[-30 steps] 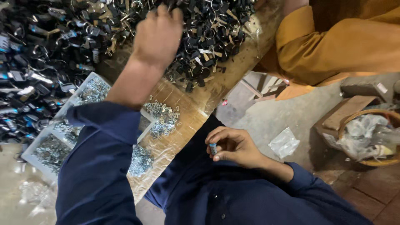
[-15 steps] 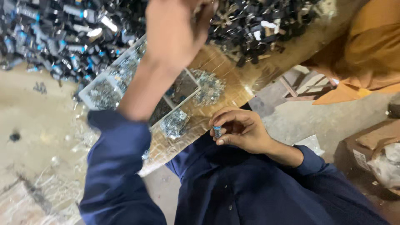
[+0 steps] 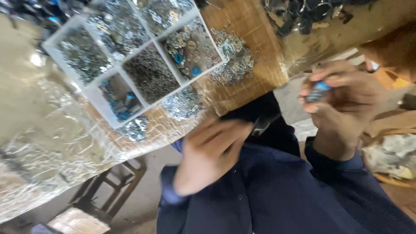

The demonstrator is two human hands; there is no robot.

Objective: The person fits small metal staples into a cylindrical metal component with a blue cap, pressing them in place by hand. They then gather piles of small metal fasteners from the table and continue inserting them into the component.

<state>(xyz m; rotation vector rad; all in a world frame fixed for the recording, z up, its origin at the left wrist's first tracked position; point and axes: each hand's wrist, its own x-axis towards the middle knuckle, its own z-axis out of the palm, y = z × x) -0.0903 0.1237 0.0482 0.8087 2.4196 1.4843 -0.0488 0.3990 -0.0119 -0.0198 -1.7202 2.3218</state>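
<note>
My right hand point(image 3: 342, 104) is raised at the right, beside the table's edge, and pinches a small blue and grey metal part point(image 3: 318, 91) in its fingertips. Blurred by motion, my left hand point(image 3: 208, 156) is low over my dark blue clothing, just below the wooden table point(image 3: 242, 26). A small dark piece point(image 3: 261, 125) shows at its fingertips; whether the hand grips it I cannot tell. A white divided tray point(image 3: 93, 97) on the table holds small silvery parts and a few blue ones.
Loose heaps of silvery parts point(image 3: 234, 60) lie around the tray. A pile of dark metal parts point(image 3: 303, 17) sits at the far edge. Crinkled clear plastic point(image 3: 43, 143) covers the left. A wooden stool point(image 3: 108, 195) stands below. An orange sleeve point(image 3: 390, 47) and a basket point(image 3: 390, 160) are at right.
My left hand has drawn back from the dark pile at the far side down to my lap. My right hand has lifted its small part higher. The view swung left and closer.
</note>
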